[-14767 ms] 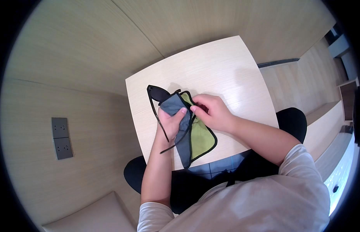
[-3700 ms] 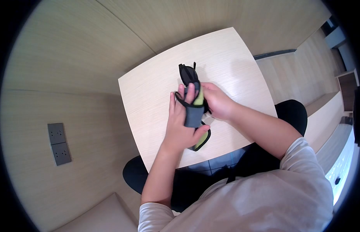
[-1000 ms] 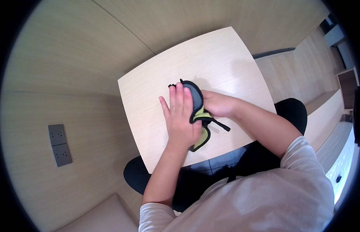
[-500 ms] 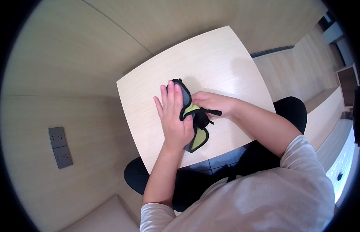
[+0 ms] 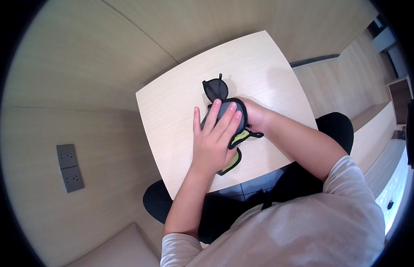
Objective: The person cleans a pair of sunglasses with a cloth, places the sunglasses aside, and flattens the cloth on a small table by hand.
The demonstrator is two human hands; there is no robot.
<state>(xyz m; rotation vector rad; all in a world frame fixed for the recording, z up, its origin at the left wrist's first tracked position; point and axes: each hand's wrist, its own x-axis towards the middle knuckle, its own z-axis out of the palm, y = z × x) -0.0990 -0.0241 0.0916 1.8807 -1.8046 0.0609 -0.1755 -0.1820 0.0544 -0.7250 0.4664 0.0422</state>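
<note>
Dark round sunglasses (image 5: pixel 216 90) stick out past the far end of a soft glasses case (image 5: pixel 243 116), one lens and a temple tip showing. The case is grey outside, lime green inside, with black trim; its open flap hangs toward my body. Across the grey face lies my left hand (image 5: pixel 215 137), palm down, fingers stretched and spread. My right hand (image 5: pixel 255 116) curls behind the case from the right, at the covered part of the sunglasses. Its fingertips are hidden, so its exact grip does not show.
Under both hands is a pale wooden table (image 5: pixel 171 111), its near edge close to my lap. A wood-panelled wall (image 5: pixel 91 89) with grey power sockets (image 5: pixel 70 168) stands on the left. Black stools or seats show beside the table.
The sunglasses have moved away from me and to the left, so a lens now shows beyond the case. The case has turned its grey side up, and my left hand has shifted right over it.
</note>
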